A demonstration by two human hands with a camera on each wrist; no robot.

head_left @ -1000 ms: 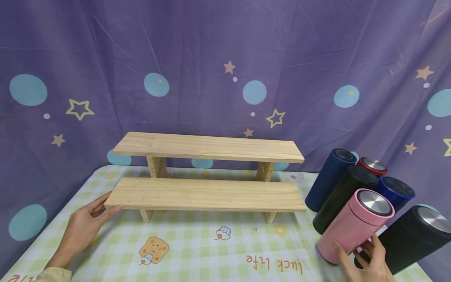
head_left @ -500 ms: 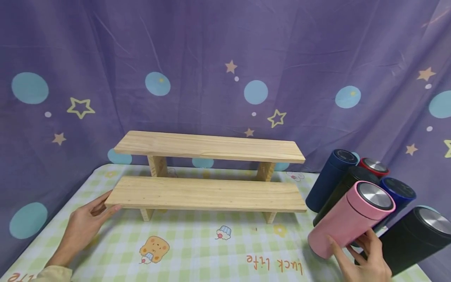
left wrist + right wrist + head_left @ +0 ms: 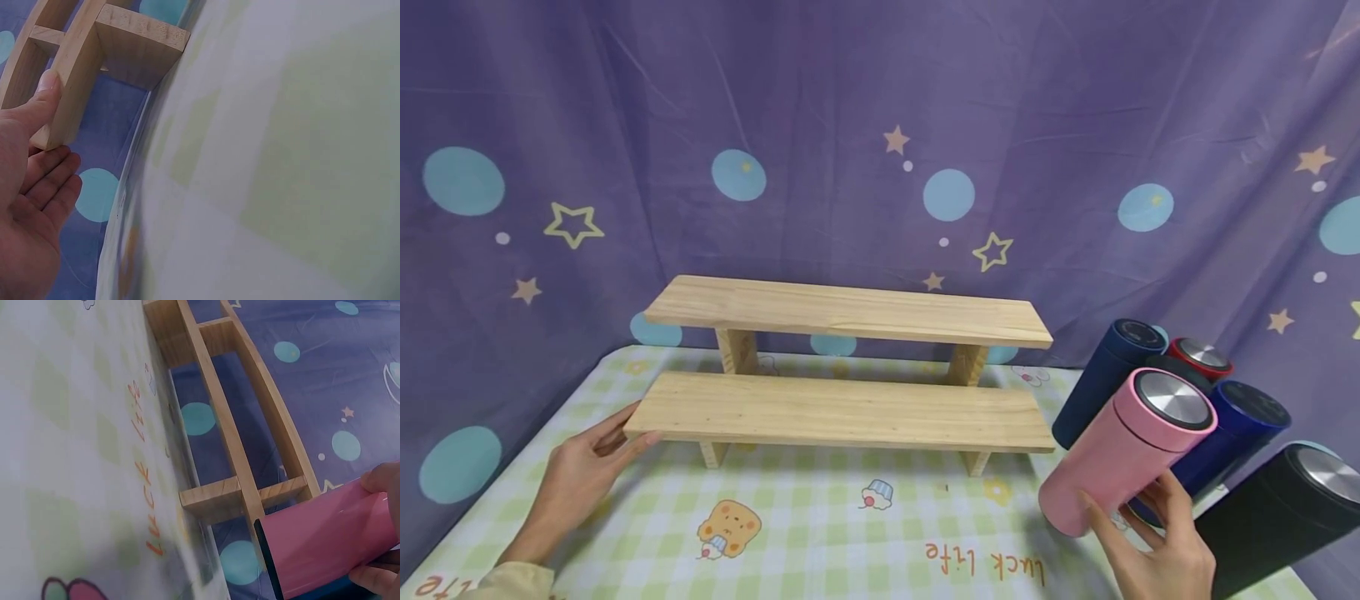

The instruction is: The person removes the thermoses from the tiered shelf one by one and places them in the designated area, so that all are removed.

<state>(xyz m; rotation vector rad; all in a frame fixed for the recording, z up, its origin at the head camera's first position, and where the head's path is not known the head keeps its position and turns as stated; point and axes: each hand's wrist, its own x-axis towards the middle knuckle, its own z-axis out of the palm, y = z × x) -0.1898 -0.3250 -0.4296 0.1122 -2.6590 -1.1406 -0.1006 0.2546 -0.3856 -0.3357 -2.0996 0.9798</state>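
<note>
In the head view a pink thermos flask (image 3: 1123, 454) with a steel-topped lid is tilted at the right, held by my right hand (image 3: 1161, 537) around its lower part. The right wrist view shows the flask's dark base rim, off the tablecloth, with the thumb and fingers (image 3: 375, 578) on its pink side. My left hand (image 3: 576, 475) grips the left end of the lower board of a two-tier wooden shelf (image 3: 842, 408). In the left wrist view its thumb (image 3: 47, 94) lies on the board and the other fingers are under the end.
Several more flasks stand at the right: a dark blue one (image 3: 1097, 375), a red-lidded one (image 3: 1201, 354), a blue one (image 3: 1232, 425), a wide black one (image 3: 1277, 517). A black one is mostly hidden behind the pink flask. A purple curtain (image 3: 850, 100) hangs behind the checked tablecloth (image 3: 805, 533).
The pink flask has risen and shifted left in my right hand, away from the wide black flask, now covering most of the black one behind. My left hand stays on the shelf end.
</note>
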